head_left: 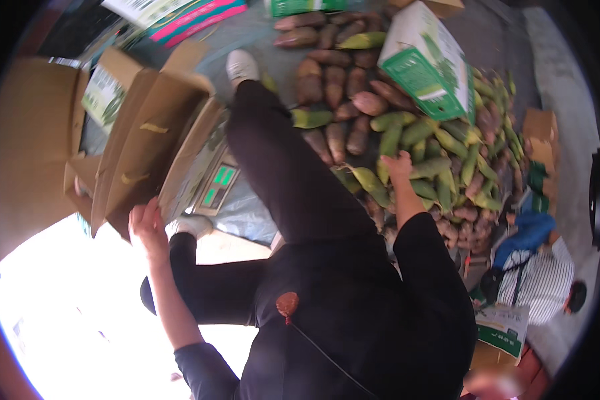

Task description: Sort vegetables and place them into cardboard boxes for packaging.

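Head view: left forearm reaches up and outward, the left hand [149, 230] at the near edge of an open carton [133, 133]; fingers curled, whether clamped or merely resting, cannot tell. Right arm extends forward, the right hand [399, 165] over the green roots [430, 168], fingers spread among them (grasp on any single one: cannot tell). Carton: plain brown cardboard, flaps raised, lying just left of the legs. Green roots: smooth, elongated, heaped right of the legs, beside blunt, reddish-brown roots [370, 103]. White-and-green box [427, 67] sits tilted on the heap. Grey, wrinkled sheeting [240, 217] covers the ground; glare washes out the lower left. A person in a striped shirt [540, 287] is at far right.
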A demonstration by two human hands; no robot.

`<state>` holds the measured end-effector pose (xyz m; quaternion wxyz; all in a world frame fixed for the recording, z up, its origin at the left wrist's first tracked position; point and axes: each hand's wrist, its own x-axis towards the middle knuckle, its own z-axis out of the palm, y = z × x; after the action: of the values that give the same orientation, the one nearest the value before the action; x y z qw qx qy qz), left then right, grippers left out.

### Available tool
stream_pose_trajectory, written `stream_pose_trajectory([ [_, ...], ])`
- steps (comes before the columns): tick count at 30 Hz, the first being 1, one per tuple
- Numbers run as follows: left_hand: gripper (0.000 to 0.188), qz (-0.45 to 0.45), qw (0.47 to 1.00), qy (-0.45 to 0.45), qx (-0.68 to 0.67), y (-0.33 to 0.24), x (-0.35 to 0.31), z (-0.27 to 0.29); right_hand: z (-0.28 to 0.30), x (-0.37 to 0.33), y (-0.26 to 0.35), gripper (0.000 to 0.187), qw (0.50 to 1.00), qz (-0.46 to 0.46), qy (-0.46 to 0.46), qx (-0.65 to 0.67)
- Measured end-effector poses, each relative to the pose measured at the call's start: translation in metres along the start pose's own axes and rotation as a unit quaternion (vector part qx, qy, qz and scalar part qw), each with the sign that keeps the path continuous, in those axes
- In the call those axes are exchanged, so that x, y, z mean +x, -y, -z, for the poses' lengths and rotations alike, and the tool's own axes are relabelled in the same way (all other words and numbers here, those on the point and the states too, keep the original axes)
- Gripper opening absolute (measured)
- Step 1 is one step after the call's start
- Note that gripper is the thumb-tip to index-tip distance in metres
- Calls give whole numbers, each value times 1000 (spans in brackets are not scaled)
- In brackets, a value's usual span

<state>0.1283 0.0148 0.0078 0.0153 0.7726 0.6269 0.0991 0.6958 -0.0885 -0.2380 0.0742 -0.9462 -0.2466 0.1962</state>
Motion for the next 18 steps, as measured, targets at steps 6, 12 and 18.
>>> stream_pose_trajectory([
  [6, 19, 8, 999, -39, 17, -4, 2, 4, -15, 6, 18, 76, 999, -50, -8, -9],
  [12, 25, -22, 996, 0, 92, -4, -4, 1, -17, 12, 2, 63, 970, 42, 90, 223],
  [18, 29, -19, 997, -11, 73, -8, -3, 5, 25, -2, 93, 53, 914, 256, 132, 287],
])
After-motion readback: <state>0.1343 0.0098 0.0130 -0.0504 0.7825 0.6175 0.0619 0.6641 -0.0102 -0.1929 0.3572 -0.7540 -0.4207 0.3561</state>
